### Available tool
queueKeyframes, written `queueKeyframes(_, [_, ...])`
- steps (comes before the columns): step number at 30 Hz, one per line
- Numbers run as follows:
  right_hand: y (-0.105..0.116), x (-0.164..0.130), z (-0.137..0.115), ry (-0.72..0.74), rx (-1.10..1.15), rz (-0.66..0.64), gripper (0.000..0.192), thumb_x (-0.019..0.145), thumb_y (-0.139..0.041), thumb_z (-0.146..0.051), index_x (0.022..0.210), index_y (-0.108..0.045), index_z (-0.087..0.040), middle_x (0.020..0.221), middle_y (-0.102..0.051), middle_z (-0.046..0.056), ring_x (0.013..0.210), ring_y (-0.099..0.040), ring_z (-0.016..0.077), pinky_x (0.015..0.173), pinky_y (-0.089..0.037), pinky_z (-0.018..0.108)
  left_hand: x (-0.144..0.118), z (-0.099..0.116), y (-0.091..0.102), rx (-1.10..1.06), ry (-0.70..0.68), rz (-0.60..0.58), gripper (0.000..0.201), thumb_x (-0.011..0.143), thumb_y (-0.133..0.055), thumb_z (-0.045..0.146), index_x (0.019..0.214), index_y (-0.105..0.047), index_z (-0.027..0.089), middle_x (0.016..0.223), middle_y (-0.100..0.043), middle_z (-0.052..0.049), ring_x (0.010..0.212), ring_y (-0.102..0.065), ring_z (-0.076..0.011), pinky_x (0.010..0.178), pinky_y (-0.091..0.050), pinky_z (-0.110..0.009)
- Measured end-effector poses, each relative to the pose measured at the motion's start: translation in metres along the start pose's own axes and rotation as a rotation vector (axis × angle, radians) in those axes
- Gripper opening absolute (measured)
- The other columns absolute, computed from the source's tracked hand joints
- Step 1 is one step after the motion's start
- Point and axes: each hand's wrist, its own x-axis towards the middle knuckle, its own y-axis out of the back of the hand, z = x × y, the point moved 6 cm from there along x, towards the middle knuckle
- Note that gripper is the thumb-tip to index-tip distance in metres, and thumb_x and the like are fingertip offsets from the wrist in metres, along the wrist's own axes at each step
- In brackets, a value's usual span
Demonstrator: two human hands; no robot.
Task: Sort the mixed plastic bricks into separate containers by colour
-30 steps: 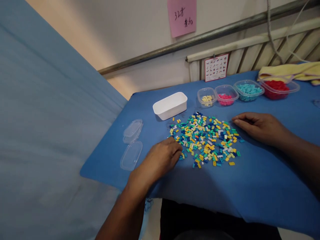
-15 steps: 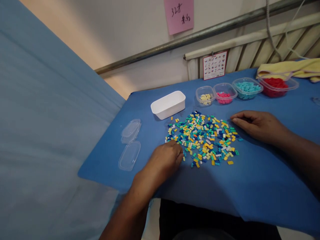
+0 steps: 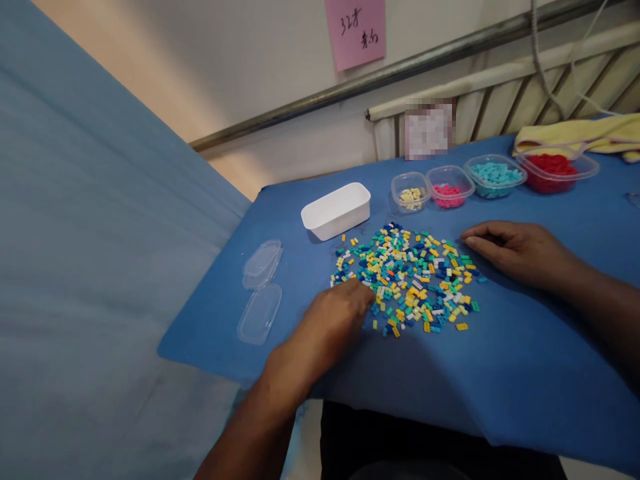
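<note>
A loose pile of small toy building bricks (image 3: 400,267), in yellow, teal, navy, white and green with a little orange, lies spread on the blue-covered table. At the pile's front left edge is my left hand (image 3: 345,307), back upward, its fingers curled down among the bricks. Its fingertips are mostly hidden, so any brick in them does not show. My right hand (image 3: 515,250) rests on its side at the pile's right edge. Its thumb and forefinger tips are close together; whether something tiny sits between them cannot be made out.
Behind the pile stand a white tub (image 3: 337,212) and clear boxes of cream bricks (image 3: 411,197), pink bricks (image 3: 449,195), light blue bricks (image 3: 496,175) and red bricks (image 3: 551,167). Clear lids (image 3: 260,313) lie at left. A yellow cloth (image 3: 580,133) is at the far right.
My left hand has shifted slightly right, further into the pile's edge, and a light yellow brick now shows in front of it. My right hand has stayed in place.
</note>
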Motion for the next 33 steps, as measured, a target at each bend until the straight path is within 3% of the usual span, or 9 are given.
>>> queueKeyframes(3, [0.0,0.0,-0.001,0.0,0.017,-0.011,0.046,0.091,-0.062,-0.064,0.108,-0.085,-0.028,0.103,-0.087,0.004,0.091,-0.08,0.0297,0.084,-0.061,0.044,-0.002,-0.014,0.026,-0.079,0.068,0.142,0.017,0.108,-0.053,0.013,0.104,-0.067,0.02,0.104,-0.072,-0.005,0.096,-0.069,-0.0194,0.086,-0.054,-0.032])
queueKeyframes(5, [0.0,0.0,-0.001,-0.004,0.017,-0.016,0.047,0.091,-0.062,-0.064,0.108,-0.085,-0.028,0.104,-0.087,0.004,0.092,-0.08,0.0299,0.086,-0.061,0.045,-0.005,-0.018,0.033,-0.097,0.099,0.125,0.017,0.107,-0.055,0.013,0.106,-0.07,0.021,0.105,-0.072,-0.005,0.095,-0.07,-0.0188,0.083,-0.053,-0.031])
queueKeyframes(12, [0.0,0.0,0.001,0.0,0.018,-0.012,0.044,0.093,-0.063,-0.062,0.109,-0.085,-0.028,0.105,-0.087,0.003,0.093,-0.08,0.0287,0.087,-0.061,0.044,0.005,-0.012,0.001,0.104,0.073,-0.114,0.021,0.109,-0.055,0.02,0.104,-0.075,0.021,0.107,-0.073,-0.006,0.098,-0.072,-0.022,0.078,-0.053,-0.031])
queueKeyframes(15, [-0.001,0.0,0.003,-0.013,0.03,-0.022,0.046,0.092,-0.063,-0.063,0.111,-0.085,-0.028,0.105,-0.087,0.003,0.092,-0.079,0.0285,0.087,-0.06,0.044,0.01,-0.011,-0.01,0.196,0.059,-0.166,0.02,0.108,-0.054,0.02,0.101,-0.073,0.02,0.107,-0.073,-0.007,0.097,-0.072,-0.0231,0.077,-0.053,-0.032])
queueKeyframes(18, [-0.001,0.0,0.002,-0.013,0.02,-0.029,0.046,0.093,-0.062,-0.064,0.111,-0.085,-0.028,0.107,-0.087,0.003,0.094,-0.079,0.0286,0.088,-0.06,0.045,0.009,-0.01,-0.007,0.222,0.039,-0.151,0.02,0.109,-0.053,0.022,0.101,-0.071,0.019,0.104,-0.073,-0.007,0.09,-0.07,-0.0218,0.074,-0.053,-0.032])
queueKeyframes(22, [-0.001,0.0,0.001,0.005,0.006,-0.017,0.045,0.093,-0.062,-0.063,0.109,-0.085,-0.028,0.106,-0.087,0.003,0.092,-0.079,0.0283,0.087,-0.06,0.044,0.019,-0.022,0.03,0.174,0.057,0.071,0.021,0.11,-0.054,0.024,0.102,-0.072,0.019,0.1,-0.074,-0.007,0.088,-0.069,-0.0203,0.076,-0.053,-0.032])
queueKeyframes(27, [-0.002,-0.001,0.002,0.018,0.011,-0.003,0.044,0.093,-0.063,-0.063,0.11,-0.085,-0.028,0.104,-0.087,0.003,0.092,-0.079,0.0285,0.085,-0.061,0.042,0.06,-0.073,0.091,0.216,0.201,0.501,0.017,0.107,-0.061,0.023,0.111,-0.077,0.018,0.106,-0.077,-0.01,0.1,-0.071,-0.0239,0.09,-0.056,-0.036])
queueKeyframes(30, [-0.003,0.0,0.002,0.019,0.011,-0.009,0.044,0.094,-0.063,-0.062,0.109,-0.085,-0.027,0.103,-0.087,0.004,0.088,-0.079,0.0278,0.081,-0.061,0.042,0.08,-0.097,0.097,0.204,0.257,0.564,0.023,0.105,-0.064,0.021,0.123,-0.077,0.016,0.12,-0.077,-0.013,0.103,-0.073,-0.0241,0.096,-0.057,-0.037])
queueKeyframes(33, [-0.004,0.001,0.001,0.031,0.021,-0.022,0.043,0.095,-0.062,-0.062,0.11,-0.085,-0.028,0.105,-0.087,0.004,0.089,-0.079,0.0273,0.084,-0.061,0.043,0.086,-0.099,0.081,0.197,0.248,0.515,0.025,0.106,-0.062,0.023,0.125,-0.078,0.019,0.124,-0.078,-0.012,0.11,-0.074,-0.0248,0.101,-0.057,-0.036])
